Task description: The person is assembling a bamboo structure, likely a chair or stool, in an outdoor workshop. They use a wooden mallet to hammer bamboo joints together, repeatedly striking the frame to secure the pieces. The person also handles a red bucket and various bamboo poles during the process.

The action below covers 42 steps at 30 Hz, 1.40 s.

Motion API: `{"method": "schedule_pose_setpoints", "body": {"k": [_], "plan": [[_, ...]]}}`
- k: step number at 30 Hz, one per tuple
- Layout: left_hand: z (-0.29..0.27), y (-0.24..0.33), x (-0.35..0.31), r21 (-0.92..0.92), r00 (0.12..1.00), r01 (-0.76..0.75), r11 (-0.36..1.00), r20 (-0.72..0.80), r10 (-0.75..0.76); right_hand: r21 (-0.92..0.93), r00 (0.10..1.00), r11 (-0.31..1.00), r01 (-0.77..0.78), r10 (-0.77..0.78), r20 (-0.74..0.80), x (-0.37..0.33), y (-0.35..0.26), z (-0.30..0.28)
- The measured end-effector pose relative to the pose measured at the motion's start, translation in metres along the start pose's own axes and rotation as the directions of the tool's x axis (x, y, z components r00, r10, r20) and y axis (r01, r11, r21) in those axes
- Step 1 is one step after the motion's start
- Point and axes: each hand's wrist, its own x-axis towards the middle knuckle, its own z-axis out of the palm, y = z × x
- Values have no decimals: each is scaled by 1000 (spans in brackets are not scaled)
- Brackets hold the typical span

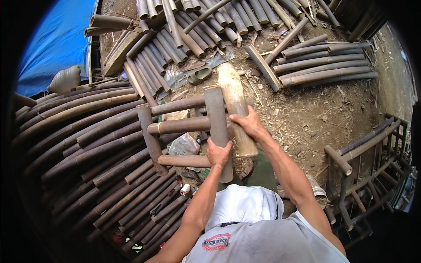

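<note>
In front of me is a bamboo frame [216, 115] with two upright poles joined by three crosspieces. My left hand [219, 153] is closed around the lower part of its right upright. Just to the right, my right hand [251, 124] grips a stout wooden club [239, 106] around the middle. The club's far end is pale, frayed and splintered; its near end is cut flat. It lies nearly parallel to the upright, close beside it. A crumpled clear plastic bag [184, 144] shows between the lower crosspieces.
Long bamboo poles [94, 127] fill the left side, and shorter cut tubes [162, 50] are piled at the back. More poles [326, 63] rest on a support at back right. A bamboo framework [368, 162] stands at right. An olive clog [199, 76] lies on the chip-strewn ground.
</note>
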Motion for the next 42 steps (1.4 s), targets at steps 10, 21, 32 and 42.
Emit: {"method": "schedule_pose_setpoints", "body": {"k": [10,21,32,42], "plan": [[-27,-10,1,-173,987,-123,977,78,138,-119,988,984,134,-143,-65,-64,6,-26],[-96,-74,75,-486,882,15,874,418,218,482,534,857,-183,498,-683,-359,238,-25],[-255,-22,36,-524,704,140,840,649,288,832,19,269,-485,955,-297,-562,406,216],[-89,56,-154,-515,337,245,821,840,426,731,330,571,-374,818,-471,-565,447,253]]}}
